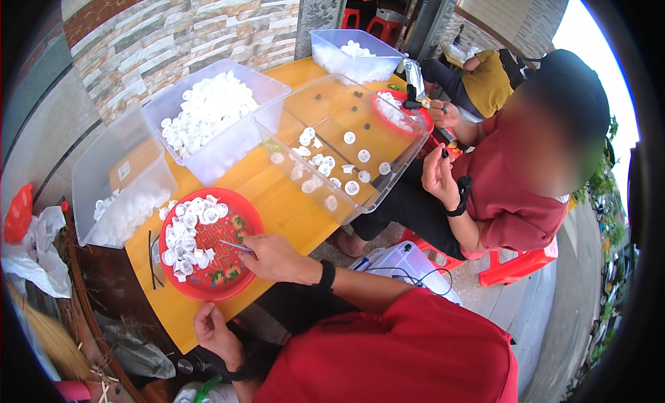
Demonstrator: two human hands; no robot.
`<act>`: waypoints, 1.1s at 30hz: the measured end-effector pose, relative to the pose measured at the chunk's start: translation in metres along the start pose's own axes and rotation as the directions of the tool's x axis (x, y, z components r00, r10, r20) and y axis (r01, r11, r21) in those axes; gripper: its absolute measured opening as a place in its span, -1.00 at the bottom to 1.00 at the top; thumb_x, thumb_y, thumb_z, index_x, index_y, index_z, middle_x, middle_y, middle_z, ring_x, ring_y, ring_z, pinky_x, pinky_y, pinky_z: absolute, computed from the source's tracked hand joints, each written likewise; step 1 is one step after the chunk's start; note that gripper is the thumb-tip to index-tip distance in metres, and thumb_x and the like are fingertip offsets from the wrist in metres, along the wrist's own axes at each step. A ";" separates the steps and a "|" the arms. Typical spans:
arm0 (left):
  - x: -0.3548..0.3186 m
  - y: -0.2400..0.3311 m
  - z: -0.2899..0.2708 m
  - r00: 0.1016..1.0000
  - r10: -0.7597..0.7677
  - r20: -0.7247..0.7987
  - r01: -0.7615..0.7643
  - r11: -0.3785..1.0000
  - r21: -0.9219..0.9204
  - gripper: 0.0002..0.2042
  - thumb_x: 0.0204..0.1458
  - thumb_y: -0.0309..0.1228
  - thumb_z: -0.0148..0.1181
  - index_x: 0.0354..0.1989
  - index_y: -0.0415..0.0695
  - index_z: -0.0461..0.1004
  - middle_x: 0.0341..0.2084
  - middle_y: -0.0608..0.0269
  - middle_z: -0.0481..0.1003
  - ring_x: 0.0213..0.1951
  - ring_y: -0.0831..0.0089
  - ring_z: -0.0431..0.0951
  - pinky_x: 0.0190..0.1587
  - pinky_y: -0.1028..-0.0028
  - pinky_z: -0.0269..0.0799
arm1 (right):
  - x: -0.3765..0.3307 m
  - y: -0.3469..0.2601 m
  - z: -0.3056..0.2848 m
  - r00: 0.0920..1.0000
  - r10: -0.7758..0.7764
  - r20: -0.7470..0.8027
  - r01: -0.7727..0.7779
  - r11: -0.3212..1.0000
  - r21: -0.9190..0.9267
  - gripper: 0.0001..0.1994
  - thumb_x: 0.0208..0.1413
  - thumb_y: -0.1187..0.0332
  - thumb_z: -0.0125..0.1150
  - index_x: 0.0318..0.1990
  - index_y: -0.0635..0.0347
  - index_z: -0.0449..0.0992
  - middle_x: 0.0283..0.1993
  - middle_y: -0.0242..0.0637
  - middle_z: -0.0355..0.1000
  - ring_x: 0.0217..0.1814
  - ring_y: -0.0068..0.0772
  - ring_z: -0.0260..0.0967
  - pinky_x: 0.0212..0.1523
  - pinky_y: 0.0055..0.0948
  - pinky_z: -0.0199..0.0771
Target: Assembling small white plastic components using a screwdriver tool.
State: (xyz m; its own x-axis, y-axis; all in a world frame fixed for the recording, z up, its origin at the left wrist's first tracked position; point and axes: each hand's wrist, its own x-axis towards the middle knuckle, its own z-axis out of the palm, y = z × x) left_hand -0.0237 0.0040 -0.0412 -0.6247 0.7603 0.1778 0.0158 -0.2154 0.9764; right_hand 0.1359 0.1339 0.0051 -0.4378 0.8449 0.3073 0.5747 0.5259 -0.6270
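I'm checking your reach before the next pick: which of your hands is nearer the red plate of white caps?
Right. The right hand holds thin tweezers over the red plate, at its right edge. The left hand sits below the plate, off the table edge.

Place: an informal piecework spot outside a house, open to the street.
Walls: banded stone cladding (173, 29) behind a wooden bench (277, 195).
Stock: clear plastic bins (228, 146) of small white caps (204, 112).
Seating: red plastic stools (516, 264) on a paved floor (554, 320).
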 end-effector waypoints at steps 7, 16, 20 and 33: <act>-0.001 -0.002 0.000 1.000 -0.018 -0.009 0.018 1.000 0.004 -0.92 0.01 -0.63 0.04 -0.31 -0.29 0.39 -0.34 0.21 0.45 -0.26 0.53 0.41 -0.11 0.56 0.28 | -0.038 -0.053 -0.119 0.861 -0.009 -0.509 0.126 0.973 0.194 -0.77 0.08 0.50 -0.02 -0.10 0.37 0.31 -0.45 -0.14 0.35 -0.47 -0.25 0.36 -0.44 -0.38 0.37; -0.001 0.003 0.000 0.999 -0.040 -0.003 0.040 0.999 -0.012 -0.92 0.02 -0.63 0.03 -0.30 -0.30 0.38 -0.34 0.20 0.44 -0.26 0.53 0.40 -0.11 0.57 0.28 | -0.094 0.005 -0.213 0.500 0.736 -0.455 -0.038 0.544 0.838 -0.63 0.13 0.44 -0.26 0.13 0.09 0.16 -0.48 -0.36 0.22 -0.62 -0.59 0.18 -0.66 -0.62 0.19; 0.001 -0.002 -0.002 0.999 -0.026 0.027 0.025 0.999 0.022 -0.91 0.03 -0.61 0.04 -0.28 -0.29 0.37 -0.31 0.19 0.44 -0.24 0.51 0.41 -0.09 0.55 0.29 | -0.087 0.023 -0.222 0.467 0.770 -0.435 -0.045 0.512 0.858 -0.63 0.06 0.48 -0.29 0.06 0.05 0.20 -0.53 -0.38 0.20 -0.65 -0.57 0.14 -0.65 -0.59 0.15; 0.000 -0.009 -0.003 1.000 0.007 -0.011 -0.007 1.000 -0.010 -0.92 0.02 -0.64 0.05 -0.30 -0.30 0.38 -0.34 0.20 0.45 -0.27 0.53 0.42 -0.11 0.56 0.31 | -0.073 0.080 -0.255 0.454 0.808 -0.377 0.012 0.417 0.909 -0.89 0.07 0.41 -0.18 -0.42 0.19 0.28 -0.56 -0.37 0.21 -0.67 -0.58 0.10 -0.68 -0.60 0.13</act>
State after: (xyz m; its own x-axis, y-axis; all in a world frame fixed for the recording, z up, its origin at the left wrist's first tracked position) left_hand -0.0264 0.0040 -0.0501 -0.6335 0.7517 0.1836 0.0129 -0.2270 0.9738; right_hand 0.3898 0.1392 0.1149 0.5260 0.8449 -0.0973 -0.3941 0.1407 -0.9082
